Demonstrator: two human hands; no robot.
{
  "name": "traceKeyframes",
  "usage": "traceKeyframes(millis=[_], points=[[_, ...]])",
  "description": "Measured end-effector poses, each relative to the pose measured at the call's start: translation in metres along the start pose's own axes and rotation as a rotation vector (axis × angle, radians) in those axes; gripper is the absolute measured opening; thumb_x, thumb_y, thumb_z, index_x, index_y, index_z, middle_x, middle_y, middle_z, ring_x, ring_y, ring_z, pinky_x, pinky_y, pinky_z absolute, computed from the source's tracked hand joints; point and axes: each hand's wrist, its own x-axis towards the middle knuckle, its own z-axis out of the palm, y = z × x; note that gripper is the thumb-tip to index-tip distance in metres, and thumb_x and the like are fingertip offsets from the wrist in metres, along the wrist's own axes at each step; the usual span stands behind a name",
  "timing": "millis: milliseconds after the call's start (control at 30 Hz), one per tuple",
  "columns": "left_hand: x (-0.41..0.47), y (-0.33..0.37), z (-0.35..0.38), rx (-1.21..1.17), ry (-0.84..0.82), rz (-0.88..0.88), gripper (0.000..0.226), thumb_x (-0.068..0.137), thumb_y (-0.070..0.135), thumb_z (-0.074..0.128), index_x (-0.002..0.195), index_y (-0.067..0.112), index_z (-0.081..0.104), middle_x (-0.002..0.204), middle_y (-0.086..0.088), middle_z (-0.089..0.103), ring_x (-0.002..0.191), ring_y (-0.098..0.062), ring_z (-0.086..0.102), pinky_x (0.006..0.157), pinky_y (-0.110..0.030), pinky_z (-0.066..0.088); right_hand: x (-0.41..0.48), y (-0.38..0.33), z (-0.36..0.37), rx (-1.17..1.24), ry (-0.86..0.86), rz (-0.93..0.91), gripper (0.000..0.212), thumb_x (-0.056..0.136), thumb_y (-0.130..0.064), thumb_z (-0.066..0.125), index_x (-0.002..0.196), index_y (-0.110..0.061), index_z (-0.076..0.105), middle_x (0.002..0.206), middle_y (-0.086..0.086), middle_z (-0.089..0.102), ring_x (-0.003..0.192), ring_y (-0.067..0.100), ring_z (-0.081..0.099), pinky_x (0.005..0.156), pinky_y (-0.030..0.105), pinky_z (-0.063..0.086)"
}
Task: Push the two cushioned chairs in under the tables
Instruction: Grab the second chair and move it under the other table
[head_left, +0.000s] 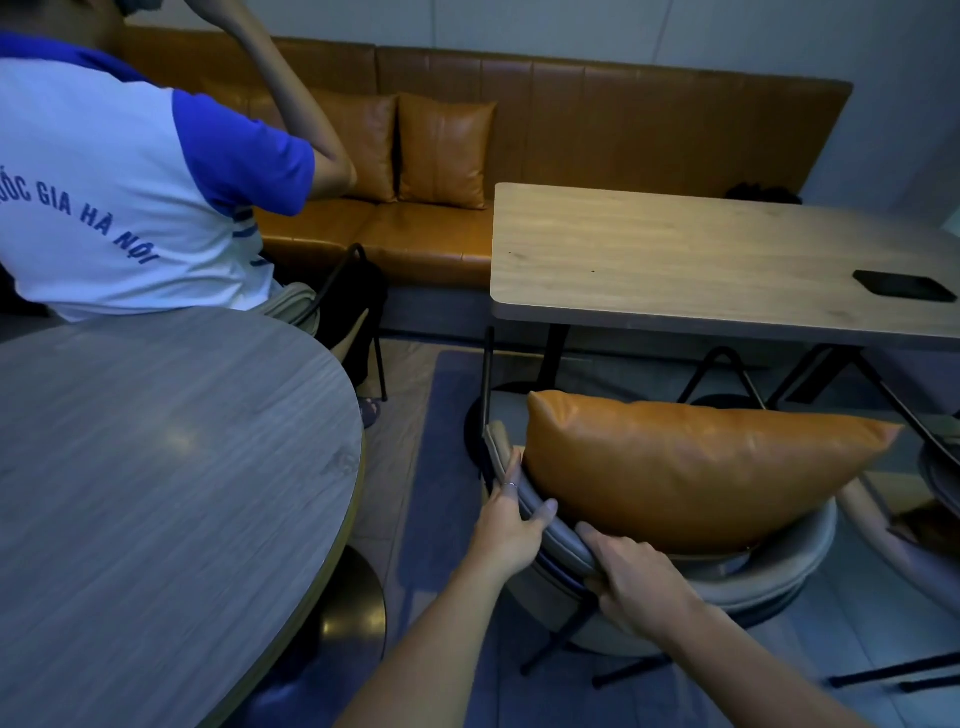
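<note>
A grey padded chair (779, 577) with black legs stands in front of the rectangular wooden table (649, 260), its seat partly under the table's near edge. An orange leather cushion (691, 467) lies on the seat against the curved backrest. My left hand (511, 519) grips the left part of the backrest rim, thumb inside. My right hand (631, 574) grips the rim just to the right of it. A second grey chair (935, 483) shows at the right edge, mostly out of frame.
A round grey table (156, 493) with a brass base fills the left foreground. A person in a white and blue shirt (119, 182) sits beyond it. An orange bench sofa (623, 119) with two cushions lines the wall. A black phone (904, 285) lies on the wooden table.
</note>
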Motion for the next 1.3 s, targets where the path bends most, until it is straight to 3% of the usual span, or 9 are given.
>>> traceKeyframes(millis=[100, 333, 800, 967, 1167, 1300], points=[[0.000, 0.000, 0.003, -0.014, 0.014, -0.004, 0.082, 0.100, 0.041, 0.058, 0.160, 0.044, 0.004, 0.165, -0.002, 0.031, 0.150, -0.027, 0.032, 0.119, -0.040, 0.032, 0.002, 0.003, 0.001, 0.031, -0.006, -0.019, 0.054, 0.094, -0.021, 0.058, 0.143, -0.023, 0.035, 0.121, 0.007, 0.066, 0.105, 0.035, 0.067, 0.073, 0.034, 0.040], [-0.001, 0.004, 0.010, -0.069, 0.026, 0.009, 0.081, 0.100, 0.037, 0.059, 0.160, 0.045, 0.006, 0.165, -0.002, 0.031, 0.149, -0.027, 0.033, 0.120, -0.042, 0.032, 0.001, 0.013, -0.005, 0.045, -0.030, -0.027, 0.046, 0.091, -0.020, 0.061, 0.130, -0.028, 0.039, 0.102, -0.002, 0.061, 0.094, 0.030, 0.068, 0.071, 0.036, 0.045], [0.001, 0.007, 0.009, -0.019, 0.006, -0.006, 0.081, 0.100, 0.040, 0.058, 0.159, 0.047, 0.003, 0.166, -0.001, 0.030, 0.150, -0.028, 0.032, 0.120, -0.043, 0.032, 0.000, 0.012, -0.003, -0.105, -0.043, -0.044, 0.049, 0.106, -0.032, 0.048, 0.147, -0.017, 0.027, 0.128, 0.007, 0.060, 0.106, 0.034, 0.067, 0.072, 0.035, 0.039], [0.001, 0.007, 0.010, 0.014, 0.015, -0.006, 0.081, 0.100, 0.041, 0.058, 0.160, 0.046, 0.003, 0.165, -0.002, 0.033, 0.149, -0.028, 0.034, 0.118, -0.042, 0.033, 0.000, 0.012, -0.004, -0.088, -0.064, -0.028, 0.053, 0.105, -0.033, 0.050, 0.149, -0.018, 0.025, 0.129, 0.008, 0.060, 0.108, 0.034, 0.066, 0.081, 0.042, 0.049], [0.000, 0.007, 0.008, 0.120, 0.029, -0.029, 0.081, 0.097, 0.052, 0.057, 0.158, 0.051, 0.004, 0.158, 0.001, 0.043, 0.138, -0.027, 0.048, 0.105, -0.041, 0.045, -0.001, 0.014, -0.017, -0.025, -0.136, -0.018, 0.055, 0.101, -0.046, 0.053, 0.145, -0.022, 0.031, 0.131, 0.007, 0.060, 0.115, 0.034, 0.063, 0.091, 0.046, 0.051], [-0.006, 0.016, 0.009, 0.337, 0.077, -0.024, 0.077, 0.098, 0.053, 0.053, 0.161, 0.039, 0.010, 0.146, 0.001, 0.053, 0.126, -0.025, 0.056, 0.092, -0.038, 0.051, -0.007, 0.019, -0.031, 0.085, -0.119, -0.021, 0.059, 0.102, -0.059, 0.042, 0.150, -0.025, 0.037, 0.138, 0.004, 0.059, 0.122, 0.031, 0.060, 0.095, 0.045, 0.049]])
